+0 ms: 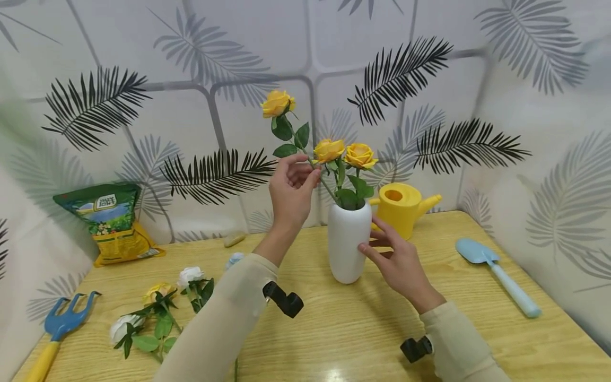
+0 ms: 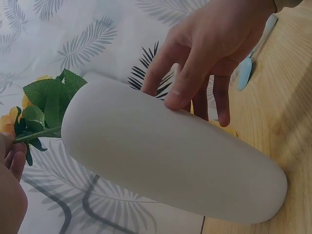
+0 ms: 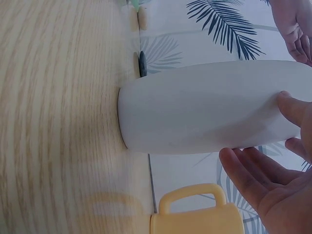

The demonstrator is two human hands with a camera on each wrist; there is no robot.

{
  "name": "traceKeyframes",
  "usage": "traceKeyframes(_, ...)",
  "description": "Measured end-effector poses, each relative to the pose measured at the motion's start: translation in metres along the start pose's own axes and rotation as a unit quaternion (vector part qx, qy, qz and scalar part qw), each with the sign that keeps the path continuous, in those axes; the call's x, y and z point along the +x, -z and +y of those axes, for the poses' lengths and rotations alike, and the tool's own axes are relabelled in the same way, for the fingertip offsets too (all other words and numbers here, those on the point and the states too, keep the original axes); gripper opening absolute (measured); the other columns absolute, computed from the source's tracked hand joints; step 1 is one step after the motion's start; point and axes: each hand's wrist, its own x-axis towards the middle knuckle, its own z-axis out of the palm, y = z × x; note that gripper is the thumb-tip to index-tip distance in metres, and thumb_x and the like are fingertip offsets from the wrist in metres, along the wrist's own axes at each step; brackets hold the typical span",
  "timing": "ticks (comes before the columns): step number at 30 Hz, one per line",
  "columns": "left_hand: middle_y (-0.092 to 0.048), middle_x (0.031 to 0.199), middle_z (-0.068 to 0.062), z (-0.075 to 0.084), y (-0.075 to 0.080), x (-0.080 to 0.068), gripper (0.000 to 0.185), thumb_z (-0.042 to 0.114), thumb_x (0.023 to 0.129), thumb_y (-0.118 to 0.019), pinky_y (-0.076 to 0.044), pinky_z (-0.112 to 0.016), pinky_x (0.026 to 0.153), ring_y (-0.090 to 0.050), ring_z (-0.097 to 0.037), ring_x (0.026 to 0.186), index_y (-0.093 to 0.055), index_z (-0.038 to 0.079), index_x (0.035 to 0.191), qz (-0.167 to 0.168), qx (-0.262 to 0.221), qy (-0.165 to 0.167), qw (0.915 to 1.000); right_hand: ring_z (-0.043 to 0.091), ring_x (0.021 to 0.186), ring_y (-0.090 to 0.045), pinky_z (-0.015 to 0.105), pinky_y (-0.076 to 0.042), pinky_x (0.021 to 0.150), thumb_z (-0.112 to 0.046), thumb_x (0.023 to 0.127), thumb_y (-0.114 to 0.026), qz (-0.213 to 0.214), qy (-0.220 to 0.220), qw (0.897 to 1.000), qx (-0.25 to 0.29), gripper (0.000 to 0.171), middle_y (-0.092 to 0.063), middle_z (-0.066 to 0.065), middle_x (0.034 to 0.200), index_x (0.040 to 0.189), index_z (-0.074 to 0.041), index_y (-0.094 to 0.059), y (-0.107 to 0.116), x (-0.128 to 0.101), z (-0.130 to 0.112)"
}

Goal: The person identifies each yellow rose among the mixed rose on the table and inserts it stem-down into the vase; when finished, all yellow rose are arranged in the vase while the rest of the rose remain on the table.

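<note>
A white vase (image 1: 350, 244) stands upright on the table, with two yellow roses (image 1: 345, 153) and green leaves above its mouth. My left hand (image 1: 291, 193) pinches the stem of a third yellow rose (image 1: 278, 104), tilted to the left, its lower stem reaching into the vase mouth. The stem's lower end is hidden inside. On the vase's right side, my right hand (image 1: 403, 262) holds the upper body, thumb in front and fingers round the side. In the right wrist view the vase's base (image 3: 127, 114) meets the tabletop.
Behind the right hand stands a yellow watering can (image 1: 400, 208). A light blue trowel (image 1: 497, 273) lies at the right. White and yellow artificial roses (image 1: 159, 323) lie at front left, near a blue hand fork (image 1: 67, 321). A green and yellow bag (image 1: 114, 225) leans at back left.
</note>
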Motion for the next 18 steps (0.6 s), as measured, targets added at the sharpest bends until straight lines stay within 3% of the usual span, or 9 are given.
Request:
traceKeyframes(4,-0.071,0.098,-0.026,-0.002,-0.003,-0.005,0.03,-0.006,0.089,-0.071,-0.055,-0.016,0.071,-0.065,-0.002,0.079,-0.059,-0.005,0.116,0.0,0.005,-0.008,1.0,0.039,0.107,-0.071,0.051,-0.06,0.087,-0.018,0.096,-0.07,-0.003,-0.003,1.0,0.001,0.065,-0.066,0.025,0.13,0.153,-0.012,-0.041,0.0,0.001,0.002)
traceKeyframes(13,-0.072,0.099,-0.026,-0.008,-0.007,-0.014,0.034,-0.007,0.089,-0.071,-0.054,-0.016,0.074,-0.07,-0.031,0.086,-0.056,-0.005,0.119,-0.016,0.008,-0.01,0.9998,0.039,0.107,-0.07,0.051,-0.06,0.087,-0.019,0.095,-0.071,-0.007,-0.008,1.0,0.007,0.066,-0.066,0.024,0.131,0.154,-0.014,-0.041,0.0,0.002,0.004)
traceKeyframes(18,-0.072,0.097,-0.026,-0.012,-0.008,-0.015,0.039,-0.006,0.089,-0.071,-0.055,-0.017,0.074,-0.07,-0.022,0.082,-0.054,-0.003,0.123,-0.023,0.004,-0.021,0.9995,0.039,0.107,-0.071,0.051,-0.06,0.087,-0.019,0.095,-0.071,-0.006,-0.005,1.0,0.005,0.066,-0.066,0.024,0.131,0.154,-0.014,-0.041,-0.001,0.001,0.004)
